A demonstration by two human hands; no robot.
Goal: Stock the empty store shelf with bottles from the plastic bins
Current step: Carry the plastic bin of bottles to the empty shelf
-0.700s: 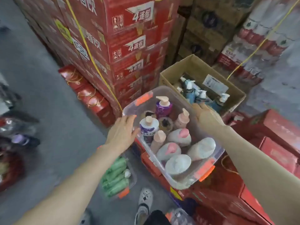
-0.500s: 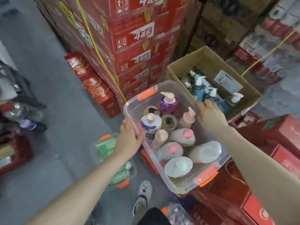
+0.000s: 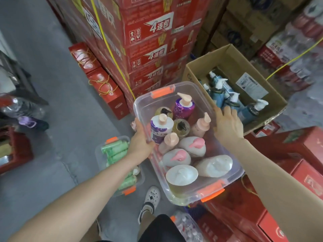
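- A person holds a clear bin [image 3: 233, 165] with both hands, in the middle of the frame.
- The left hand [image 3: 139, 144] grips the left side of the clear bin. Its fingers [image 3: 139, 127] are curled round the rim.
- The right hand [image 3: 228, 124] holds the right side. Its fingers [image 3: 227, 110] lie close together over the rim, and the thumb sits on the edge.
- The clear bin is full of pump bottles [image 3: 192, 145]. Some stand up and some lean on each other.
- A purple bottle [image 3: 183, 107] stands at the far end of the bin. A white bottle [image 3: 160, 130] with a purple label stands near the left hand.
- Orange clips [image 3: 162, 91] sit on the far end and the near end of the clear bin.
- A cardboard box [image 3: 236, 63] is open in the upper right of the frame, just past the right hand. Blue bottles [image 3: 220, 95] with white pumps are inside it.
- A small bin [image 3: 99, 154] sits on the floor [image 3: 52, 84], lower left of the clear bin. Green bottles [image 3: 117, 149] lie in it.
- Tall piles of red boxes [image 3: 148, 41] fill the top middle of the frame. More red boxes sit at the lower right.
- A white shoe [image 3: 151, 198] shows on the floor at the bottom, under the clear bin.
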